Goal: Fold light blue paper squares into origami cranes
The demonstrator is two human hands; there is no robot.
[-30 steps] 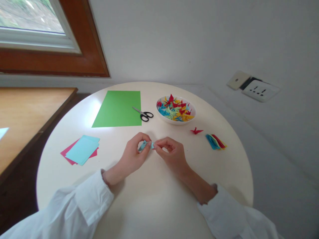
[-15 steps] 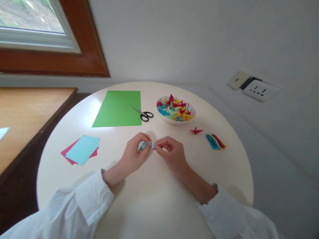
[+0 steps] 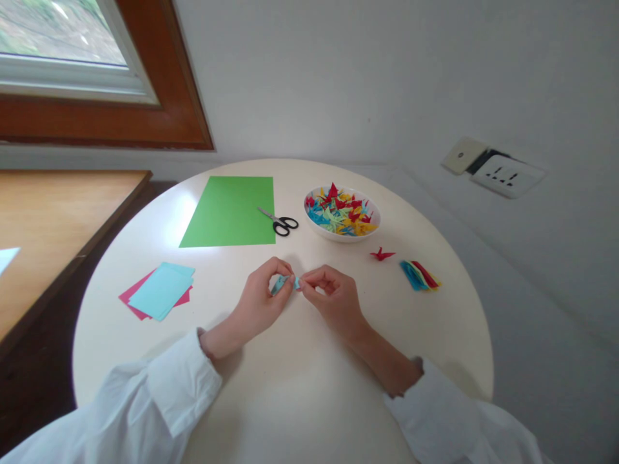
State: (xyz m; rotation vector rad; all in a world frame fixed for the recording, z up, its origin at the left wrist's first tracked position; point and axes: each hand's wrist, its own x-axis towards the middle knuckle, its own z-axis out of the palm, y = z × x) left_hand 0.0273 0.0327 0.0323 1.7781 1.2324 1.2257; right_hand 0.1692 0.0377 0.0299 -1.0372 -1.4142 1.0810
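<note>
A small folded light-blue paper [image 3: 279,284] is held between my two hands above the middle of the round white table [image 3: 290,399]. My left hand [image 3: 264,293] pinches it between thumb and forefinger, with part of the paper showing inside the curled fingers. From the other side, my right hand [image 3: 333,293] grips its right end with thumb and fingertips. The fingers cover much of the paper, so its full shape is hidden. A red paper crane [image 3: 382,254] lies to the right, beyond my right hand.
A white bowl [image 3: 341,238] of colourful paper cranes stands at the back. Black-handled scissors [image 3: 280,223] rest partly on a green sheet [image 3: 232,209]. Blue and pink paper pieces [image 3: 162,290] lie left; a bundle of folded coloured papers [image 3: 420,276] lies right.
</note>
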